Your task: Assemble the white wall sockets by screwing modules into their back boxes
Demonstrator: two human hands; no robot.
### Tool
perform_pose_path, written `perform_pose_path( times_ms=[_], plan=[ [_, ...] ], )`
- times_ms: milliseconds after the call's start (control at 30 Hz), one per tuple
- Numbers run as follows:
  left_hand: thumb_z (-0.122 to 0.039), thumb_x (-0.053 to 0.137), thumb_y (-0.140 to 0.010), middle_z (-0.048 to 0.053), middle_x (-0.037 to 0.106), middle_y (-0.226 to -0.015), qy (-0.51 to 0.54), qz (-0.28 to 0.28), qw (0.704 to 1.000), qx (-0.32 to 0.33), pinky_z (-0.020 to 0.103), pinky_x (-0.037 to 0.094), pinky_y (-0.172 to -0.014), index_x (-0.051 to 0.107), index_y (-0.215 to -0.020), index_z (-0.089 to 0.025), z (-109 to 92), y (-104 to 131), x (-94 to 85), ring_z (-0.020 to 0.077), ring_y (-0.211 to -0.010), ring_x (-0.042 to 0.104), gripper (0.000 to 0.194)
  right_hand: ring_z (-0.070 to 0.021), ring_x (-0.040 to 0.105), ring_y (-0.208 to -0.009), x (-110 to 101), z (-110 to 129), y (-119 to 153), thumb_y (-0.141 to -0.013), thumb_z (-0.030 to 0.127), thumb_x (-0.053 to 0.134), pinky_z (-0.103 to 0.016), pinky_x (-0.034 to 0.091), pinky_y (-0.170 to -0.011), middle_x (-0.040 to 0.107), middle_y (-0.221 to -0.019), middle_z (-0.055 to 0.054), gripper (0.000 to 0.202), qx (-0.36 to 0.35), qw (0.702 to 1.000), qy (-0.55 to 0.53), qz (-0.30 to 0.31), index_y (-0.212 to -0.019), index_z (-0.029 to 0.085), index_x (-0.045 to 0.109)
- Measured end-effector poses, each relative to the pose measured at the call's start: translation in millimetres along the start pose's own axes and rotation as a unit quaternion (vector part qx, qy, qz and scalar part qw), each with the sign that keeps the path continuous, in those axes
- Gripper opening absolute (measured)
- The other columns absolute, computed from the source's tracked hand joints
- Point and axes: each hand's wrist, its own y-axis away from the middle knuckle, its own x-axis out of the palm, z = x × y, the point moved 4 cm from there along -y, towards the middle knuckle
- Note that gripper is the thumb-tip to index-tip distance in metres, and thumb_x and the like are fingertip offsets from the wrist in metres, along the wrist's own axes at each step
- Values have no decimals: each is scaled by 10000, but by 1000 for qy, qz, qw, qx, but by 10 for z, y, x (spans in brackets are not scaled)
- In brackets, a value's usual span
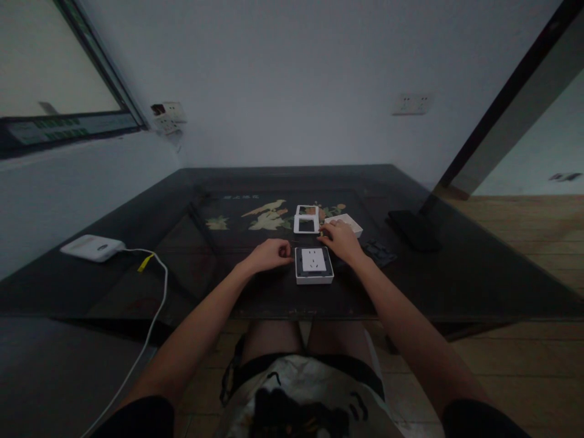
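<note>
A white wall socket (pixel 314 260) with a dark surround sits in a shallow white box (pixel 314 280) at the near middle of the table. Just left of this box, my left hand (pixel 270 255) is closed, thumb and fingers together; whatever may be in them is too small to make out. My right hand (pixel 340 239) is beyond the box's right side, fingertips pinched close to the white socket frames (pixel 306 224). What it holds, if anything, cannot be made out. Partly behind that hand lies another white box or lid (pixel 353 224).
Dark flat pieces (pixel 379 253) lie right of my right hand, and a black wallet-like object (pixel 414 230) farther right. A white device (pixel 93 247) with a cable (pixel 165 281) rests on the left of the dark glossy table (pixel 465 277). The wall stands behind.
</note>
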Motion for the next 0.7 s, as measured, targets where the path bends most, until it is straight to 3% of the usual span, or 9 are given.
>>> perform_pose_path(
  times_ms=[333, 500, 700],
  plan=[
    [-278, 600, -713, 12, 634, -746, -65, 4, 998, 2, 223, 367, -572, 645, -783, -193, 8, 28, -94, 145, -659, 551, 118, -320, 483, -1010, 44, 47, 37, -783, 386, 670, -419, 392, -812, 609, -1054, -143, 361, -24, 996, 77, 34, -1104, 221, 654],
    [-297, 572, -773, 27, 654, -736, 8, -1, 1000, 23, 241, 425, -624, 647, -787, -170, 25, 12, -122, 154, -683, 581, 147, -331, 480, -1024, 29, 88, 55, -791, 326, 670, -431, 401, -803, 636, -1006, -139, 248, -25, 994, 94, 40, -1023, 241, 692],
    [-283, 618, -763, 31, 673, -758, 110, -49, 993, 16, 265, 478, -687, 643, -779, -160, 42, 5, -185, 157, -731, 619, 127, -337, 495, -1020, 32, 106, 40, -816, 278, 639, -444, 387, -807, 664, -979, -144, 185, -21, 995, 81, 60, -980, 228, 709]
  ],
)
